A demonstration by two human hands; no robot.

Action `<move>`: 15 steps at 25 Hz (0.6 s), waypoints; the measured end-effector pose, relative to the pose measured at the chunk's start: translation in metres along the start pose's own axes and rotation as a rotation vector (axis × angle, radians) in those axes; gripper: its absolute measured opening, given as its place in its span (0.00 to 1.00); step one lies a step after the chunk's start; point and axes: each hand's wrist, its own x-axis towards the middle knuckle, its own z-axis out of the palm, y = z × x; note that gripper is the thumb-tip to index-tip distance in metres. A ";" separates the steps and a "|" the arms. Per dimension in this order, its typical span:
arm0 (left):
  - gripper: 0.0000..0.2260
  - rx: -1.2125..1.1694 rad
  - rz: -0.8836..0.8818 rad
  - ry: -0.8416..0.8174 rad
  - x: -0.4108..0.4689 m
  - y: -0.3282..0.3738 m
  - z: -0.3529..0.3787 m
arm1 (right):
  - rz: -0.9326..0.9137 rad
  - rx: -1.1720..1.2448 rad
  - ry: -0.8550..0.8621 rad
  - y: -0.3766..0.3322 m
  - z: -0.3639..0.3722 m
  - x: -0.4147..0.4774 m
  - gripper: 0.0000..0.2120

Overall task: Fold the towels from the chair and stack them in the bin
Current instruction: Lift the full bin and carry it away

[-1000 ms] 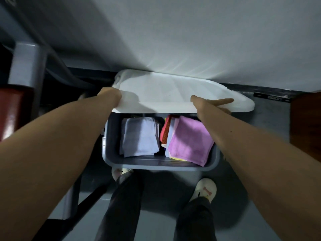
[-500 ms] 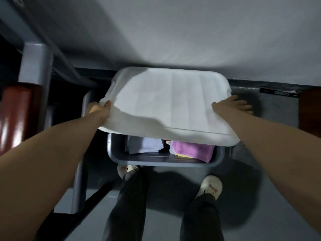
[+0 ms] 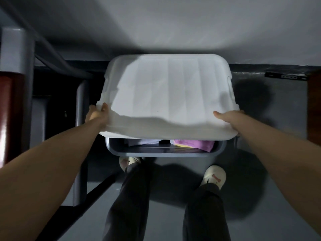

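Risk: lid (image 3: 170,94) hangs tilted over the bin (image 3: 156,153). Lowered askew, it could miss the rim or trap the pink towel (image 3: 196,145) near the front wall.
Cause: dim light, and the lid hides most of the rim.
Left grip: left grip (image 3: 97,115) pinches the lid's left edge, thumb on top.
Right grip: right grip (image 3: 227,119) clasps the right corner, fingers hidden beneath.
Towels: folded inside the bin, the pink towel right, the lavender towel (image 3: 145,141) left.
Around: grey post (image 3: 81,136) stands near the bin's left side. The shoes (image 3: 215,176) crowd its front.

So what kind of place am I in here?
Probably a dim indoor room, maybe a home corner: plain white wall, grey floor, a metal furniture leg beside the towel bin and its lid.
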 end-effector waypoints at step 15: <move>0.35 0.043 -0.282 -0.185 -0.016 -0.014 0.051 | 0.083 -0.035 -0.193 0.054 0.047 0.039 0.54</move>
